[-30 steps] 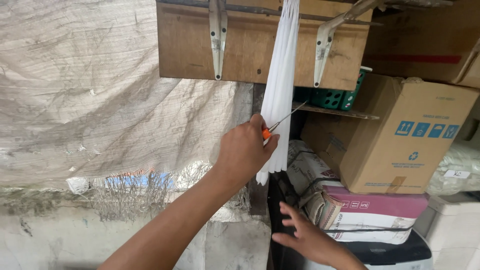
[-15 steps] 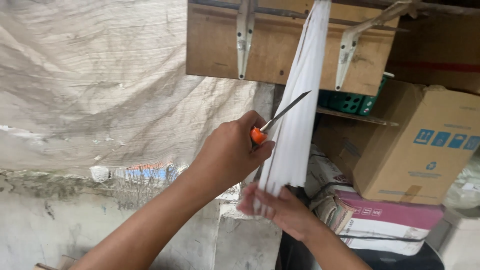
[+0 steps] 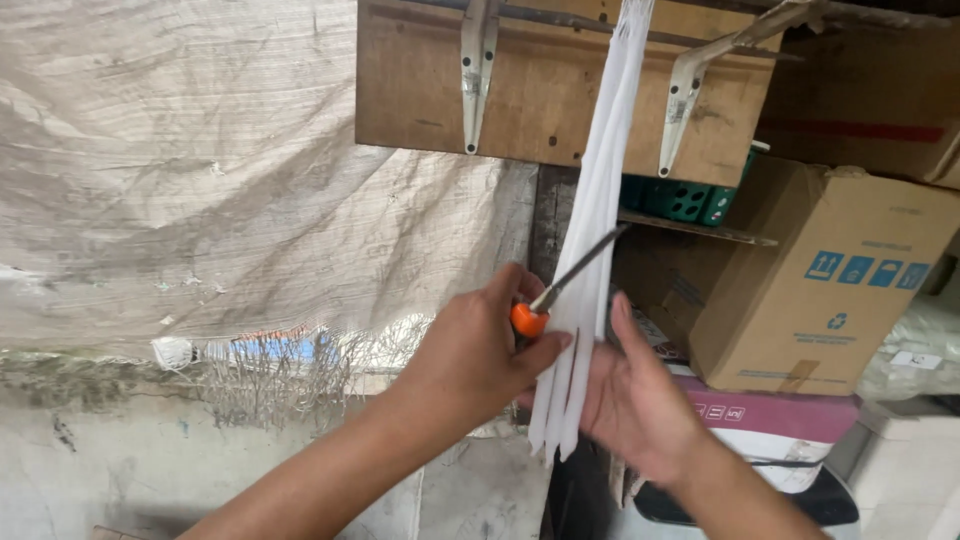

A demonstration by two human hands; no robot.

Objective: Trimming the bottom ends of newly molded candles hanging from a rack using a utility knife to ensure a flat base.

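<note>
Below the wooden board (image 3: pixel 540 80) fixed high on the wall, a bundle of white strips (image 3: pixel 592 250) hangs straight down from a rod between two metal brackets (image 3: pixel 478 70), and both hands meet at its lower end. The left hand (image 3: pixel 470 350) is closed around the orange handle of a knife (image 3: pixel 560 290), whose thin blade slants up and to the right across the front of the strips. The right hand (image 3: pixel 635 400) is spread open behind the strips, palm toward the camera, backing their loose ends, which reach just below its fingers. The step in hand looks like cutting or splitting the strips with the blade; the next move would seem to call for holding the bundle taut against the open palm while keeping the edge off the fingers. To the right, well apart from the hands, stand a brown cardboard box (image 3: pixel 830 280) and, under it, a pink-topped box (image 3: pixel 770 420); a green crate (image 3: pixel 680 198) sits on a shelf behind the strips, and grey woven sheeting (image 3: pixel 200 180) covers the wall to the left.
</note>
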